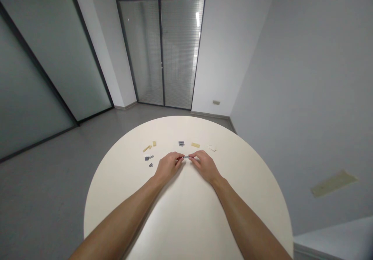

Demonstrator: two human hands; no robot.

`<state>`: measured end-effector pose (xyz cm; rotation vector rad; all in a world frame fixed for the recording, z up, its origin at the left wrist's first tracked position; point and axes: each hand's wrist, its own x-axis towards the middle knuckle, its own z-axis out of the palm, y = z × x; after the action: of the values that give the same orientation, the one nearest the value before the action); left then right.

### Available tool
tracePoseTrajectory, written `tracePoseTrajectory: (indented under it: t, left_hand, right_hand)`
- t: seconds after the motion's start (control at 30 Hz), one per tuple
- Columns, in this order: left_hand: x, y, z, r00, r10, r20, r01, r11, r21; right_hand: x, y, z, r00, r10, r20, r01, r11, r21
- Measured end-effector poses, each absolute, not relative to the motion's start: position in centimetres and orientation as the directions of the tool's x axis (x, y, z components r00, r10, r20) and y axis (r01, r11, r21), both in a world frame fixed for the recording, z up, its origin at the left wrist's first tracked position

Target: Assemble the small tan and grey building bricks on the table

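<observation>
My left hand (169, 166) and my right hand (205, 166) meet above the middle of a round cream table (186, 209). Their fingertips pinch a small grey plastic brick (185, 157) from both ends. Most of it is hidden by my fingers. Beyond the left hand lie tan bricks (147, 148) and dark grey bricks (149, 158). Farther forward are a grey brick stack (181, 143), a flat tan plate (195, 145) and pale pieces (212, 148), all loose on the tabletop.
The table's curved far edge (180, 116) lies beyond the pieces, with a grey floor (72, 143) around it. Behind are a glass door with blinds (161, 50), frosted glass panels at the left and a white wall at the right.
</observation>
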<state>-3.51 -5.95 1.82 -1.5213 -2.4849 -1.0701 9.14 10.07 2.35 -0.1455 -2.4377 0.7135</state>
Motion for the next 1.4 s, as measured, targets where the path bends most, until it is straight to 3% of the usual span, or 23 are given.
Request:
tracePoseTrajectory:
  t: [1.4]
  left_hand:
    - [-3.13, -6.18, 2.7, -0.549, 0.76, 0.348, 0.765, 0.288, 0.576]
  right_hand:
    - [9.11, 10.12, 2.29, -0.824, 0.284, 0.491, -0.033, 0.84, -0.542]
